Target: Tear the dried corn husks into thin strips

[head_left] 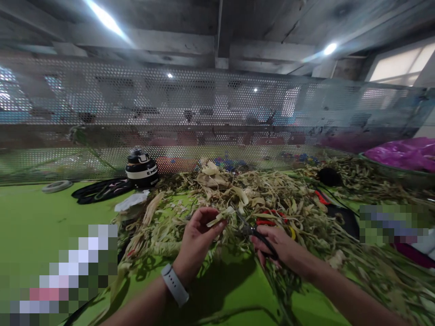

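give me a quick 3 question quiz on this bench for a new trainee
1. True or false: the right hand grips the black-handled scissors.
2. What does the left hand pinch between its fingertips? A) a pale leaf strip B) a metal spoon C) a glass cup
3. Fill in the gap: the black and white jug stands on the ____ table, left of the pile of dried strips.

Key: 1 true; 2 A; 3 green.
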Demonstrator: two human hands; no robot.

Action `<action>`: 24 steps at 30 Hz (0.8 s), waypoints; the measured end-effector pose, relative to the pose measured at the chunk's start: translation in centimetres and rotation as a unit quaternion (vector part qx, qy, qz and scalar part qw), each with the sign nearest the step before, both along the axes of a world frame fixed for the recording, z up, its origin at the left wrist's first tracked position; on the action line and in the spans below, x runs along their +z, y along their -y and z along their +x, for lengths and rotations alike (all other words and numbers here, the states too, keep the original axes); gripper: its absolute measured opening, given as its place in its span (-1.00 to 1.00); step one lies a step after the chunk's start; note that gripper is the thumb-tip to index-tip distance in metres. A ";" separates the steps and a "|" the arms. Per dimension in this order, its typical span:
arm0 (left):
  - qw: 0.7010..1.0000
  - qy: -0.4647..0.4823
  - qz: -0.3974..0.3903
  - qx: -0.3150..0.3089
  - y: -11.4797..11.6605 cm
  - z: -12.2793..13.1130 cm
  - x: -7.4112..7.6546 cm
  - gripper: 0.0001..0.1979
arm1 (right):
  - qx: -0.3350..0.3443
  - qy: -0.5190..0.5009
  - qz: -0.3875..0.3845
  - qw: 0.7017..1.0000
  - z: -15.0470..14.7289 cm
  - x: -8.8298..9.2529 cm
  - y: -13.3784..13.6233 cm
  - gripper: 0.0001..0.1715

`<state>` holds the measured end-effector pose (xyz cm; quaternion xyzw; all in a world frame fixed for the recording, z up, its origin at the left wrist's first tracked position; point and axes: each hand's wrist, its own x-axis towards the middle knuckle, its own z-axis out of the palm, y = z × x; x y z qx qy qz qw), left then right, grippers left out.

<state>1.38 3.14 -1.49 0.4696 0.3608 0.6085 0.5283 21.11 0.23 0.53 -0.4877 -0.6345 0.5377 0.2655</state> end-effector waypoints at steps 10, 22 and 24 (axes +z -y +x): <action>1.000 0.002 0.007 -0.002 -0.2 0.0 -0.6 -0.70 | -0.003 -0.007 -0.011 1.000 -0.1 0.4 0.3 -0.51; 1.000 0.006 0.005 -0.007 -0.1 0.0 -0.5 -0.71 | -0.016 0.008 0.004 1.000 -0.3 1.2 0.5 -0.57; 1.000 0.004 0.008 -0.007 -0.1 0.0 -0.5 -0.71 | -0.016 0.015 -0.002 1.000 -0.2 1.0 0.5 -0.58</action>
